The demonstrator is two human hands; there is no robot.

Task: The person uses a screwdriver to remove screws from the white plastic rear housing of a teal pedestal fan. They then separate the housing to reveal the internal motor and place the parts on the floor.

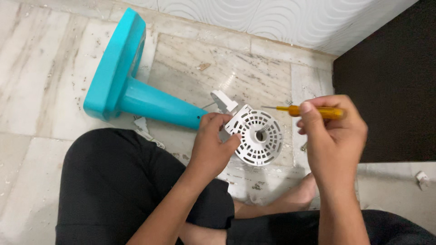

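The white motor housing (255, 134) is sitting at the top end of a turquoise fan stand (150, 102) that is lying on its side on the marble floor (41, 77), just in front of the seated person's knees. Its round vented face, with a ring of slots around a central shaft hole, is facing up and towards the camera. It looks like thin, stiff moulded plastic, light in itself but probably weighted by whatever is inside, and the slotted ribs seem likely to crack if levered; the solid rim looks the safest place to grasp.

The left hand (211, 147) is doing just that, its fingers curling over the near left edge of the housing and closing on the rim to steady it. The right hand (334, 136) is closing around the yellow handle of a screwdriver (313, 111), thumb pressing along the top. The tool's long axis is running nearly level across the view, its thin metal shaft pointing left towards the housing, with the tip hovering just above and beside the upper right rim, not touching as far as one can tell.

The stand's long axis is running from the housing up and left to its flat base, which is tilting on edge near a patterned white wall (272, 18). A dark panel (386, 77) is standing to the right.
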